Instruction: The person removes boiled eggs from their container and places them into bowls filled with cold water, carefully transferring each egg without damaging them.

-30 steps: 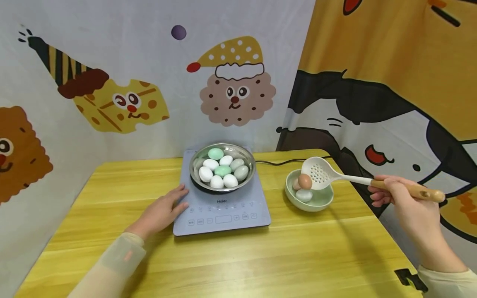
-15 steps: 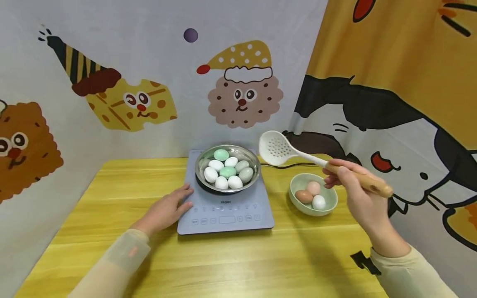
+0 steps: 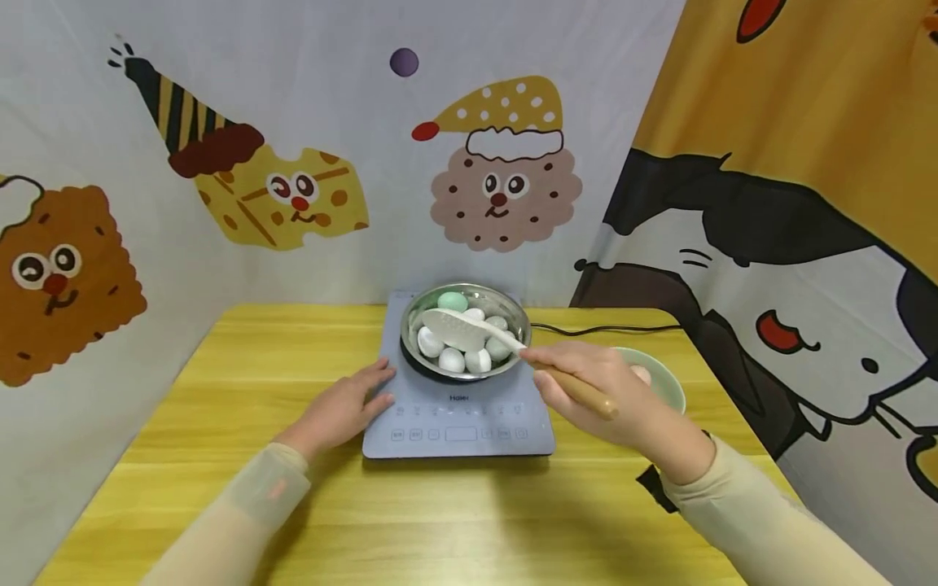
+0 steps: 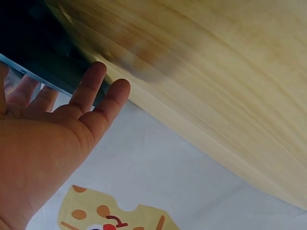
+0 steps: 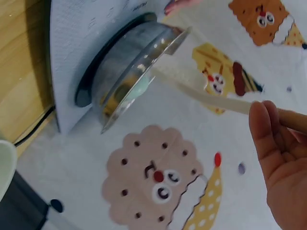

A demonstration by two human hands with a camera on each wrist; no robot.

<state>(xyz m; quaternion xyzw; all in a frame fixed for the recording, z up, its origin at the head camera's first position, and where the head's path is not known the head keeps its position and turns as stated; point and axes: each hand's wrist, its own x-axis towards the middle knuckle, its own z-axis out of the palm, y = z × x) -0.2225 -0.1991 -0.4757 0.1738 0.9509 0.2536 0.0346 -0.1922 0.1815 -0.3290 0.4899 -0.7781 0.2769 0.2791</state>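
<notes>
A white slotted skimmer point(image 3: 456, 330) with a wooden handle is gripped by my right hand point(image 3: 604, 391). Its perforated head lies over the eggs in a shiny steel bowl point(image 3: 522, 313), overlapping several of them in the head view. White, grey-green and mint eggs point(image 3: 453, 301) fill the bowl, which stands on a pale Haier induction cooker point(image 3: 440, 419). My left hand point(image 3: 339, 413) touches the cooker's left edge with extended fingers. From the left wrist, those fingers point(image 4: 88, 86) show along the cooker's side. The right wrist view has the skimmer's neck point(image 5: 216, 100) reaching toward the tilted-looking bowl rim.
Partly behind my right forearm stands a pale green bowl point(image 3: 668, 382) with a pinkish egg point(image 3: 642, 373) showing. A black cord point(image 3: 601, 330) runs from the cooker to the right. Printed curtains point(image 3: 330, 81) rise behind the wooden table point(image 3: 293, 334).
My right hand has carried the skimmer leftward from the green bowl to over the steel bowl. The brown egg lifted against the skimmer's edge earlier went back into the green bowl. My left hand stays at the cooker.
</notes>
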